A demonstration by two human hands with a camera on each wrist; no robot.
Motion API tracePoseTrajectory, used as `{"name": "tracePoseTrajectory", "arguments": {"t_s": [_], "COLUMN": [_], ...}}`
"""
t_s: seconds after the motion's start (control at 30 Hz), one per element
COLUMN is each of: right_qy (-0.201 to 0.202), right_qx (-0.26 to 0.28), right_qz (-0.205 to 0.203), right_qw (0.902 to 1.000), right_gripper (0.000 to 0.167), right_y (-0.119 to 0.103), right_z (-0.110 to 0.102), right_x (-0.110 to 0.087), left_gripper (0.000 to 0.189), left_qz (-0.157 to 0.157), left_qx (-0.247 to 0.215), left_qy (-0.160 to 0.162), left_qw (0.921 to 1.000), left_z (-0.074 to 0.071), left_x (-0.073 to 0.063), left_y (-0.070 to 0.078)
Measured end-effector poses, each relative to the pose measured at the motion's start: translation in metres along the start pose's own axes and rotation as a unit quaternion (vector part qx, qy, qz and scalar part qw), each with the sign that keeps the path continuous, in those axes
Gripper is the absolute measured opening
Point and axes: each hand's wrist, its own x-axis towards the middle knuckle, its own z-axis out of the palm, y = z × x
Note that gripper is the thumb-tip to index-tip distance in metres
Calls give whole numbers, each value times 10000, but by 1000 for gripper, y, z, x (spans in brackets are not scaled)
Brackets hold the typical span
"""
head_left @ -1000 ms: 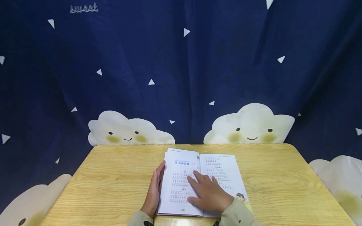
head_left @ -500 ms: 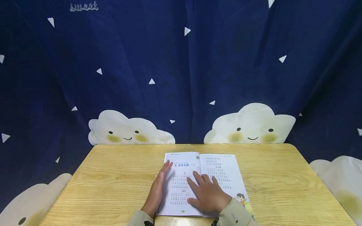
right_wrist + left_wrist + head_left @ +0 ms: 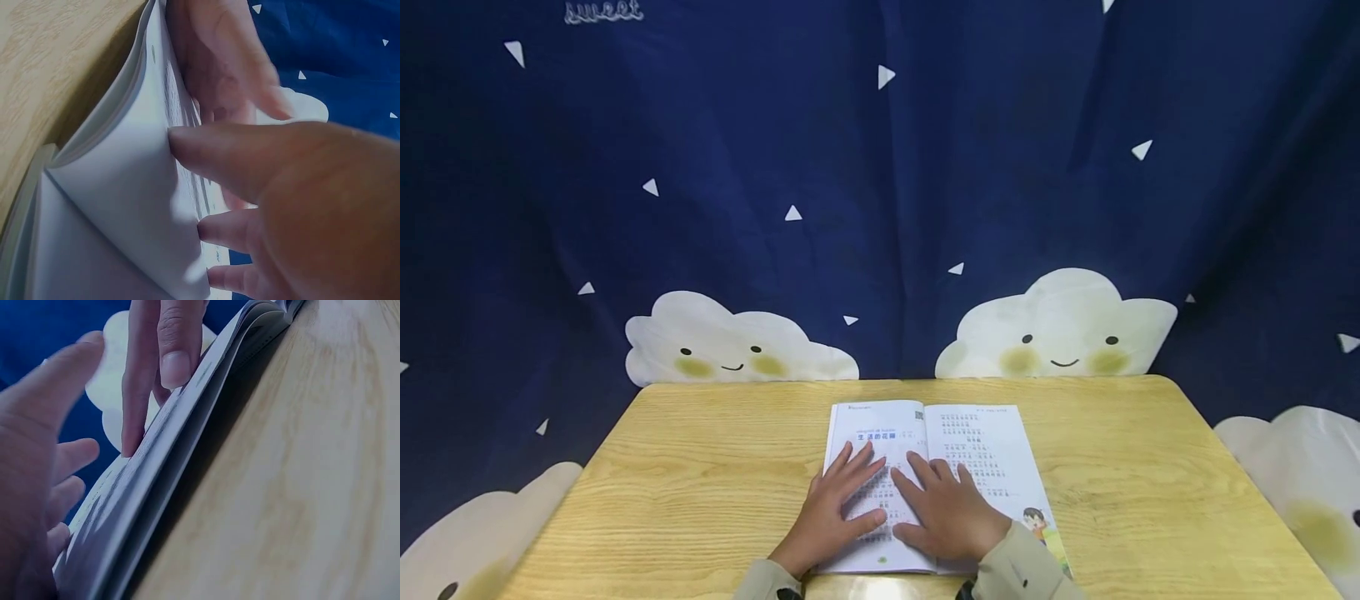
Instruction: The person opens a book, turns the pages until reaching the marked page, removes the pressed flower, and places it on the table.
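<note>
An open book lies on the wooden table, its pages printed with Chinese text and a small drawing of a child at the lower right. Over its left page is my left hand, fingers spread and thumb pointing toward the fold. My right hand rests near the fold with its fingertips on the left page. In the right wrist view the thumb and fingers of the right hand touch the paper. The left wrist view shows the left hand beside the page, thumb raised off it.
The wooden table extends to both sides of the book. Behind it hangs a dark blue curtain with white triangles and smiling clouds.
My left hand has moved from the book's left edge rightward onto the left page, its fingers spreading. The left page has settled flatter. My right hand stays in place.
</note>
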Motion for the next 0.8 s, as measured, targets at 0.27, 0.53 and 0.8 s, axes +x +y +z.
{"name": "tracePoseTrajectory", "arguments": {"t_s": [0.27,0.53,0.8], "right_qy": [-117,-54,118], "right_qx": [13,1008,1933], "right_qz": [70,107,448], "right_qw": [9999,9948,9800], "right_gripper": [68,62,63], "right_y": [4,12,33], "right_z": [2,-10,-21], "right_x": [2,0,0], "left_gripper": [66,75,84], "left_qz": [255,311,305], "left_qx": [665,847,973], "left_qy": [-154,-226,-337], "left_qw": [9973,9957,9942], "left_z": [3,3,3], "left_x": [0,-1,0], "left_y": [-3,-2,-3]}}
